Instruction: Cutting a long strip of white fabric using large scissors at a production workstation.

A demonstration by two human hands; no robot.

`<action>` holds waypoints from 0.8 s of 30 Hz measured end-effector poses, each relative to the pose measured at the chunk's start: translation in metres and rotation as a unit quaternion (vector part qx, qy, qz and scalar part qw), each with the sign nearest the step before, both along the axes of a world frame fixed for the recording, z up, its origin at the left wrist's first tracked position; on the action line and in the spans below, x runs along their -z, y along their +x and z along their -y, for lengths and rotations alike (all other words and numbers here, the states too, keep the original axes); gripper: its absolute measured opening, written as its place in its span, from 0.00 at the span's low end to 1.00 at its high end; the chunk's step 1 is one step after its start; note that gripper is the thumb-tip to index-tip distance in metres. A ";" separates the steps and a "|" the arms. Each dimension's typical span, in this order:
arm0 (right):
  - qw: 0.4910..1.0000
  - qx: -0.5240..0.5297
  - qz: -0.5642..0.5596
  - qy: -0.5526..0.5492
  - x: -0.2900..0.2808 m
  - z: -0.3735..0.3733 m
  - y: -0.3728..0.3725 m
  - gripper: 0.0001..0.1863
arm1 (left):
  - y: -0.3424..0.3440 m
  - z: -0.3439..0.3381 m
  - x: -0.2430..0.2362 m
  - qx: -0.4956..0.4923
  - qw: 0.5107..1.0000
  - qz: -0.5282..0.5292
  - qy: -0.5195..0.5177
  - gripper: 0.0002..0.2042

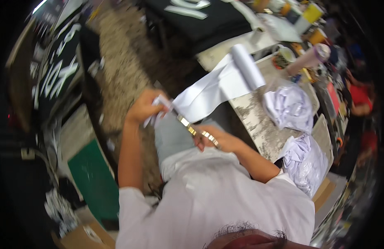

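Observation:
My left hand [146, 107] is closed, pinching a narrow white strip [163, 101] whose end hangs below the fingers. My right hand [220, 139] is closed in front of my waist, fingers curled round a slim shiny strip [187, 125] with gold and silver segments. This strip runs slantwise from the right hand up toward the left; blur hides its exact kind. Beyond the hands, a roll of white sheet material [246, 68] lies on the worn table [258, 120]. Its loose length [206, 92] hangs over the table's edge, close to the left hand.
Two clear bags of white cloth [289, 106] [304, 159] sit along the table's right side. Cups, bottles and a pinkish cylinder [310, 58] crowd the back right. Dark lettered panels [61, 74] and a green board [94, 178] stand at left. A person in red [359, 97] is far right.

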State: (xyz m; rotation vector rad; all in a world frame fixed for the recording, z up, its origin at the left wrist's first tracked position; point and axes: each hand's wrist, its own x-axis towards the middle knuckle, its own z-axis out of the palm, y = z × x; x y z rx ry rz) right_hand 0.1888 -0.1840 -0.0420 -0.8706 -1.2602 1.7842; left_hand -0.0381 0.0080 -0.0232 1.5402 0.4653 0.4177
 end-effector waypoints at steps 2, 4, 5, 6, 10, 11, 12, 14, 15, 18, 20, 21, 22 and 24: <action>1.000 -0.007 -0.002 -0.018 0.006 0.001 -0.002 0.28 | -0.003 0.001 0.000 0.008 1.000 0.006 -0.017 0.05; 0.999 -0.032 -0.012 -0.031 0.001 0.000 -0.001 0.28 | 0.002 0.002 0.001 0.027 1.000 0.002 -0.013 0.04; 0.999 -0.024 -0.002 -0.039 -0.002 0.001 -0.001 0.29 | 0.003 0.003 0.003 0.026 0.999 0.007 -0.029 0.04; 0.999 -0.017 0.001 -0.034 0.000 0.004 -0.001 0.29 | 0.003 0.004 0.001 0.022 0.999 0.010 -0.048 0.03; 0.999 0.012 0.032 -0.023 0.002 0.011 0.002 0.28 | 0.010 0.005 -0.002 0.034 0.998 0.021 -0.039 0.04; 0.999 0.011 0.033 -0.021 0.000 0.012 0.003 0.28 | 0.009 0.005 -0.002 0.032 0.999 0.021 -0.037 0.04; 0.999 0.019 0.039 -0.026 -0.002 0.013 0.004 0.28 | 0.008 0.005 -0.002 0.039 0.998 0.025 -0.038 0.04; 0.998 0.027 0.045 -0.029 -0.003 0.015 0.005 0.28 | 0.008 0.006 0.002 0.045 0.998 0.030 -0.038 0.04; 0.998 0.037 0.048 -0.030 -0.002 0.016 0.003 0.27 | 0.008 0.006 0.004 0.034 0.999 0.021 -0.030 0.04; 0.997 0.041 0.061 -0.031 0.002 0.016 0.001 0.28 | 0.010 0.011 0.001 0.017 1.000 0.011 -0.012 0.04; 0.996 0.035 0.071 -0.031 0.008 0.013 0.002 0.28 | 0.015 0.016 -0.005 0.010 1.000 0.010 -0.002 0.05; 0.998 0.037 0.050 0.011 0.012 0.011 0.004 0.29 | 0.017 0.019 -0.009 0.016 1.000 0.008 -0.017 0.04; 0.997 0.039 0.028 0.053 0.013 0.010 0.005 0.29 | 0.017 0.020 -0.010 0.024 0.999 0.006 -0.032 0.04; 0.998 0.034 0.037 0.039 0.009 0.010 0.007 0.30 | 0.016 0.020 -0.004 0.020 0.999 0.014 -0.028 0.04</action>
